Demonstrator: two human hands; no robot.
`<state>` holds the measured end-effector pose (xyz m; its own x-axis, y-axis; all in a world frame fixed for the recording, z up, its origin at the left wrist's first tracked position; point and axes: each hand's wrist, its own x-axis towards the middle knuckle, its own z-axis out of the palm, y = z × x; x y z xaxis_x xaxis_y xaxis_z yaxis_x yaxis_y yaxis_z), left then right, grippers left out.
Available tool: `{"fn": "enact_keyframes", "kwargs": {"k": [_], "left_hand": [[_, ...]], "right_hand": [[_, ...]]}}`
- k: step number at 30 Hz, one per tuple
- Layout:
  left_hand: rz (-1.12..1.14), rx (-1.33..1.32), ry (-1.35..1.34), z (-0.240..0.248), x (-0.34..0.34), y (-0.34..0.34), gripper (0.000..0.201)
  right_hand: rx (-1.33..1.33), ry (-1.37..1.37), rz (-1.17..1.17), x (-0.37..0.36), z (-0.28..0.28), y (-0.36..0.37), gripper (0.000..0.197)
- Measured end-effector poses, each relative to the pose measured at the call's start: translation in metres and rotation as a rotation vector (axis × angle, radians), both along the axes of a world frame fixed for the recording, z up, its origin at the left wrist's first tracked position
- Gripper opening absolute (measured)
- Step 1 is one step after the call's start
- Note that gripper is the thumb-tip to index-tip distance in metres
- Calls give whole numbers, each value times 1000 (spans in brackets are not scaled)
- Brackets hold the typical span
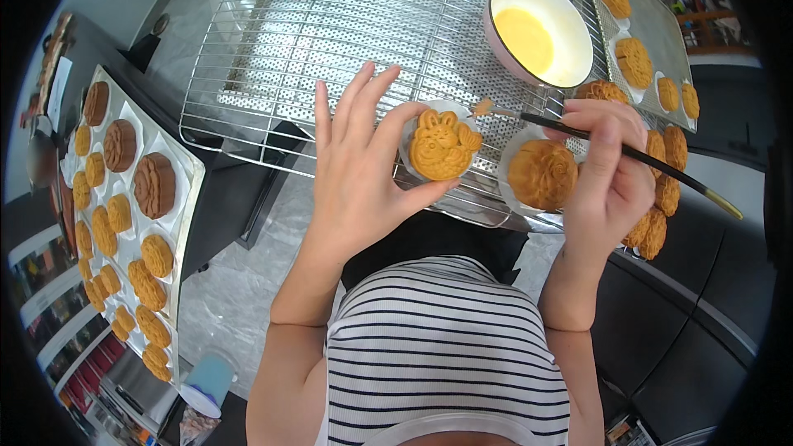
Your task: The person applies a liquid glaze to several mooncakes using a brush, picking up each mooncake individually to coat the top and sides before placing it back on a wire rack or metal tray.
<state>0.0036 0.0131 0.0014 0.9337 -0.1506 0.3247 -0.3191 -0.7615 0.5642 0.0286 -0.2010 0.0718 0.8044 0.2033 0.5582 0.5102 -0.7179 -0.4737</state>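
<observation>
A golden rabbit-shaped mooncake (444, 146) sits on a white paper liner near the front edge of the wire rack (330, 41). My left hand (355, 161) grips its sides between thumb and forefinger, the other fingers stretched out. In my right hand (613, 169) is a slim brush (562, 126) with a black handle; its tan bristles point left, just beyond the mooncake's upper right and apart from it. A round golden mooncake (542, 174) with a flower pattern lies on its paper beside my right fingers. Yellow liquid, like beaten egg, partly fills a white bowl (572, 33) behind the brush.
Several mooncakes (633, 63) stand on a tray at the far right, and more are stacked beyond my right hand. On the left, a tilted-looking tray (188, 190) carries golden and brown mooncakes. A light-blue cup (208, 381) is at lower left.
</observation>
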Motion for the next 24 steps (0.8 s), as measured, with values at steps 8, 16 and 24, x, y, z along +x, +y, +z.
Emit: {"fn": "enact_keyframes", "kwargs": {"k": [8, 16, 24], "left_hand": [[-21, 9, 22, 0, 0, 1, 69], [4, 28, 5, 0, -1, -1, 73], [5, 51, -10, 0, -1, -1, 75]], "right_hand": [[130, 202, 359, -14, 5, 7, 14], [223, 71, 161, -15, 5, -4, 16], [176, 33, 20, -10, -1, -3, 14]]}}
